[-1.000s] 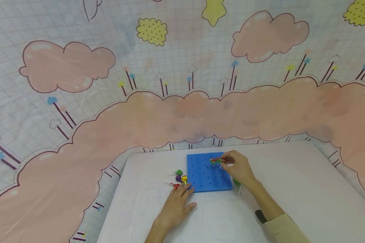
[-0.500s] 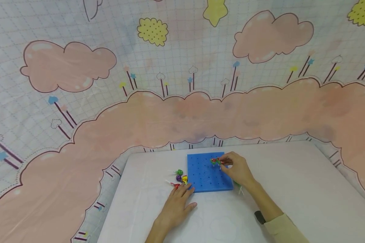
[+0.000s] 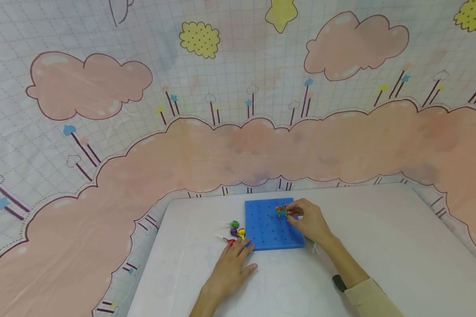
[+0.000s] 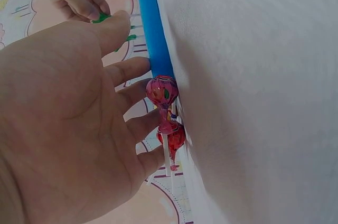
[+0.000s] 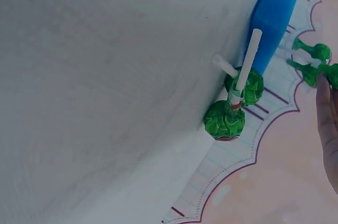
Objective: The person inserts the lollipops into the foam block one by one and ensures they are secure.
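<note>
A blue peg board lies flat on the white table. My right hand pinches a wrapped lollipop at the board's far right part, next to another lollipop that stands upright in a hole. My left hand rests flat on the table, its straight fingers touching the board's near left corner. In the left wrist view the fingers meet the board edge beside a red lollipop.
Loose lollipops lie left of the board: green, purple, yellow, red. Two green ones lie by the board's near right corner. A cloud-patterned cloth hangs behind the table.
Hardly anything: my right hand stays on the lollipop over the board's far right part, and my left hand has not moved.
</note>
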Demonstrator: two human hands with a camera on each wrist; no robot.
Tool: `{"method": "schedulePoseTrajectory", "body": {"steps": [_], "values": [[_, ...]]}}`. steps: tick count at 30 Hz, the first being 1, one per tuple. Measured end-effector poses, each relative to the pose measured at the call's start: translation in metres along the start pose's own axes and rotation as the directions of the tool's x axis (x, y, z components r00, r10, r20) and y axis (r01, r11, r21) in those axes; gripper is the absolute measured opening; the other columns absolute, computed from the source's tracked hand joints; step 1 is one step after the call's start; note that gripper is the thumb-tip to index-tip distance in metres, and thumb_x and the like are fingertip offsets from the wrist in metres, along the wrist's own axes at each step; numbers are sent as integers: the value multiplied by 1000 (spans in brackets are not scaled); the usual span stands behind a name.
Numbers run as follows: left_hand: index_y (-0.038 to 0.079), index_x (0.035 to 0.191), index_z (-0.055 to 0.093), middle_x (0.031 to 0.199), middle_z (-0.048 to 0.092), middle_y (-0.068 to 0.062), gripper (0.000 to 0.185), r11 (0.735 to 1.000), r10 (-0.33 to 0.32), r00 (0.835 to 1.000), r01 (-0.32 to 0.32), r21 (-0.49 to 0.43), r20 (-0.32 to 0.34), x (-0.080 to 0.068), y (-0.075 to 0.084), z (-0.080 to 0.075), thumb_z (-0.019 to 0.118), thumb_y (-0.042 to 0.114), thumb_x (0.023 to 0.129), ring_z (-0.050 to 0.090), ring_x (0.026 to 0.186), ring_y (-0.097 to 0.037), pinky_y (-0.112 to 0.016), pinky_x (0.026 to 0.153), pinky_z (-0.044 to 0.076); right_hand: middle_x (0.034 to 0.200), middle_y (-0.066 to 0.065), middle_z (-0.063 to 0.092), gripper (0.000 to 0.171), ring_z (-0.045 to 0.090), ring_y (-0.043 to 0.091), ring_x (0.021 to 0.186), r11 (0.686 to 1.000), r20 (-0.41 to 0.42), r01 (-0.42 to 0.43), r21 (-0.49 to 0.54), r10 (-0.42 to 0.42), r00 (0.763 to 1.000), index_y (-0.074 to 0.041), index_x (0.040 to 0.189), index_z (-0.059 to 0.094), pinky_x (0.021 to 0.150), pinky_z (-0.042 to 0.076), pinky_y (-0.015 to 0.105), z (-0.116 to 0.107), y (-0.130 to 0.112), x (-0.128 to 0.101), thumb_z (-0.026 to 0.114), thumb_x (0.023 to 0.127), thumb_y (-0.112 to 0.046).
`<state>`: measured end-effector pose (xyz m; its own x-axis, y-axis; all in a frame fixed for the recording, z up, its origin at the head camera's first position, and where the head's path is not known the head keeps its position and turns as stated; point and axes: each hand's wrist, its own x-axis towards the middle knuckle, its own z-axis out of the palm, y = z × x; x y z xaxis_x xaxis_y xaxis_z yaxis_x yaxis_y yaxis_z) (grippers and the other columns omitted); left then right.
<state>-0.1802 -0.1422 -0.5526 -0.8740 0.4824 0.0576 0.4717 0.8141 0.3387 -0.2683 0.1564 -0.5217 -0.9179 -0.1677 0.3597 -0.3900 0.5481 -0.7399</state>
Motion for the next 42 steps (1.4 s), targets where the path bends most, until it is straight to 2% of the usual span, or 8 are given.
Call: {"method": "schedulePoseTrajectory", "body": {"steps": [3,10,23,29,37,42], "values": [[12,154,52,164,41,-8,60,1000,15,1000,-15,12,-24,0,-2,3,52,50,107,33,153,-37,-63,121,29,108,7,68,26,72,22,95,1000,4,-8,-2,8,1000,-3,111,72,88,62,39,1,1,0,81,87,1],[15,157,49,167,37,-5,61,999,-33,999,32,23,38,1,0,-1,54,49,107,29,156,-33,-58,125,25,108,5,69,27,72,20,95,1000,8,-5,-16,6,1000,-5,112,73,87,62,34,4,5,1,82,87,1],[11,154,52,165,40,-9,60,1000,5,1000,-5,7,0,-1,1,-1,56,47,106,32,154,-37,-62,123,27,105,5,68,26,72,19,92,1000,14,-6,-28,6,1000,-4,108,73,84,63,33,8,10,1,83,85,1],[13,155,50,166,39,-6,60,1000,-14,1000,14,16,16,0,2,-1,55,48,107,31,155,-34,-59,125,25,104,5,69,24,73,19,92,999,24,-8,-32,9,1000,-4,108,74,85,63,34,7,10,0,82,86,0],[12,154,52,165,41,-8,61,1000,9,1000,-8,22,-15,-1,1,0,54,50,106,33,153,-37,-61,122,28,102,4,69,20,73,20,94,999,39,-14,-51,16,999,-5,107,75,86,63,35,9,6,-2,81,89,-1],[12,154,51,165,40,-8,61,1000,-6,1000,6,13,5,-1,2,-2,55,48,106,32,154,-36,-60,124,26,103,5,69,20,74,21,94,998,33,-2,-62,4,999,-4,108,75,86,63,35,9,5,-2,81,89,-2]]}}
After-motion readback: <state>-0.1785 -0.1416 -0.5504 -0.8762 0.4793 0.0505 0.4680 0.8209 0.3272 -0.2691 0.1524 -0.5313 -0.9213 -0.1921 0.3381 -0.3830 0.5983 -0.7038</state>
